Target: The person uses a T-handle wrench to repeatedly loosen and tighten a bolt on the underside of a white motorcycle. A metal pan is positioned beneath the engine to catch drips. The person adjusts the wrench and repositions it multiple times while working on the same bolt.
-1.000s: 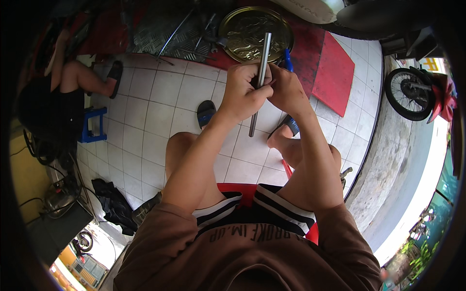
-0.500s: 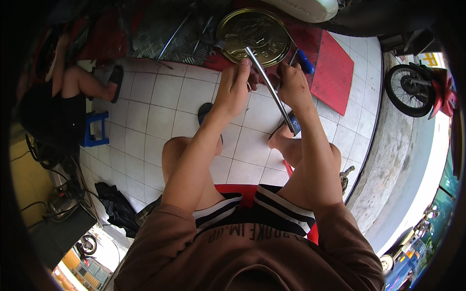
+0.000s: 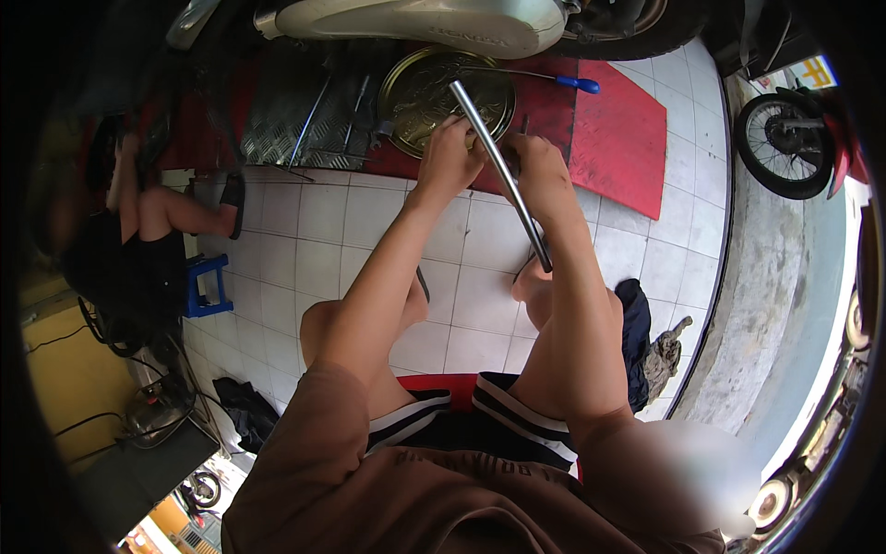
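A long grey metal tube slants from above the round brass tray down toward my right knee. My right hand is closed around the middle of the tube. My left hand has its fingers curled against the tube's upper part, just over the tray's near rim. Something small and yellowish shows between its fingertips and the tube; I cannot tell what it is. I am seated with both forearms stretched forward over my knees.
A red mat and a ribbed metal plate lie under a pale scooter body. A blue-handled tool lies past the tray. Another person sits left by a blue stool. A motorcycle wheel stands right.
Both hands have moved forward toward the tray. The tube has swung from nearly upright to slanting, its top end to the left and its lower end toward my right knee.
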`<state>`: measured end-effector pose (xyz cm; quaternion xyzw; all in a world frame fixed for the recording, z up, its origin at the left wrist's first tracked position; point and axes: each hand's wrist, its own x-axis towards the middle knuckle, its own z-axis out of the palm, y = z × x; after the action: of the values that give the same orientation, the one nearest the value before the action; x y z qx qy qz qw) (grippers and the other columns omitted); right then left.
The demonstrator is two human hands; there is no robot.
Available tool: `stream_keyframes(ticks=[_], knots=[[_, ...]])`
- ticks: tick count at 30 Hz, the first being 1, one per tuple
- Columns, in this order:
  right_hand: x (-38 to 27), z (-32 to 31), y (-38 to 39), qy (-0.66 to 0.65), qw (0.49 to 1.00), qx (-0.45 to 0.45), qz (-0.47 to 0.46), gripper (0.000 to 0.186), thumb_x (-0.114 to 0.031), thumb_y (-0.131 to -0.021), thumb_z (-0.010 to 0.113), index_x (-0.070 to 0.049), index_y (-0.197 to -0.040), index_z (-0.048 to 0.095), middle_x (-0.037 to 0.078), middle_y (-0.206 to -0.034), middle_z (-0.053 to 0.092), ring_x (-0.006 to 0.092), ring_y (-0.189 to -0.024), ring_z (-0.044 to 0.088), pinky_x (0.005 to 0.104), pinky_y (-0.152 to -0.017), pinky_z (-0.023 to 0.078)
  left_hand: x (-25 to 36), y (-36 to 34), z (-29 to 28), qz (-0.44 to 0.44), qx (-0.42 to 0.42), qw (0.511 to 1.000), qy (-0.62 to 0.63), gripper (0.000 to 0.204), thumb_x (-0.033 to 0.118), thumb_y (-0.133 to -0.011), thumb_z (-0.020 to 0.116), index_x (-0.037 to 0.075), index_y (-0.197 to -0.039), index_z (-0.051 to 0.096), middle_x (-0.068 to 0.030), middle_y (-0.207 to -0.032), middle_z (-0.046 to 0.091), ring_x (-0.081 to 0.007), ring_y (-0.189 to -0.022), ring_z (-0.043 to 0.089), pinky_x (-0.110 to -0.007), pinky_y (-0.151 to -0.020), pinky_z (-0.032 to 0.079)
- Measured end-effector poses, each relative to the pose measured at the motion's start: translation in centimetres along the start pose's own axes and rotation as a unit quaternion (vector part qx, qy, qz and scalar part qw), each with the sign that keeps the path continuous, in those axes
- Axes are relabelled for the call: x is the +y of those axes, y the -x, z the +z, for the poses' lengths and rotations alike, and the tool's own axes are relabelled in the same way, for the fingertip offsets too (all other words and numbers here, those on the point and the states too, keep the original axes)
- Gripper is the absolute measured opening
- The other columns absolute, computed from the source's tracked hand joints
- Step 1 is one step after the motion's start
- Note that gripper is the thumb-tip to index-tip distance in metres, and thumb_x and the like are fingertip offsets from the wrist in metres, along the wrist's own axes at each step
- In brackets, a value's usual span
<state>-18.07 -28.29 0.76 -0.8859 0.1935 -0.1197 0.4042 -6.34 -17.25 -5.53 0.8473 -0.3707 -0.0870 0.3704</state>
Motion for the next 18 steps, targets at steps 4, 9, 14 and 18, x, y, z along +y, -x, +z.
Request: stream_keyframes(ticks=[4,9,14,18], knots=[[0.1,-3.2,0.5,-0.013,0.999,-0.006,0.048,0.035,-0.030,-0.085,0.066,0.005,-0.084,0.063,0.021,-0.064,0.057,0.0348,-0.059,0.057,0.0407,-0.061,0.045,-3.8,-8.7,3.9,0.074,0.065,0.986,-0.134,0.032,0.014,-0.082,0.061,0.004,-0.113,0.063,-0.0230,-0.118,0.057,-0.0412,-0.105,0.057,-0.047,-0.087,0.049],[2.3,-5.9,1.2,-0.006,0.994,0.003,0.106,0.036,-0.030,-0.086,0.066,0.005,-0.079,0.060,0.018,-0.060,0.054,0.0284,-0.056,0.054,0.0403,-0.059,0.044,-4.7,-14.8,5.9,-0.036,-0.064,0.958,-0.277,0.025,0.012,-0.089,0.051,0.002,-0.111,0.061,-0.0222,-0.110,0.062,-0.0366,-0.097,0.064,-0.045,-0.080,0.054],[2.8,-6.8,1.4,-0.051,0.988,0.003,0.146,0.014,-0.008,-0.075,0.061,0.006,-0.078,0.061,0.026,-0.070,0.058,0.0435,-0.072,0.060,0.0453,-0.065,0.046,-7.2,-16.0,8.0,0.032,0.037,0.969,-0.242,0.018,0.014,-0.085,0.051,0.003,-0.091,0.063,-0.0233,-0.098,0.064,-0.0413,-0.093,0.062,-0.050,-0.080,0.050],[2.4,-6.7,1.2,-0.044,0.987,-0.018,0.156,0.024,-0.018,-0.079,0.065,0.006,-0.080,0.063,0.025,-0.069,0.059,0.0428,-0.072,0.060,0.0445,-0.066,0.047,-7.4,-16.1,7.5,0.068,0.094,0.961,-0.251,0.016,0.013,-0.081,0.057,0.005,-0.090,0.067,-0.0182,-0.095,0.066,-0.0376,-0.093,0.063,-0.046,-0.079,0.051]])
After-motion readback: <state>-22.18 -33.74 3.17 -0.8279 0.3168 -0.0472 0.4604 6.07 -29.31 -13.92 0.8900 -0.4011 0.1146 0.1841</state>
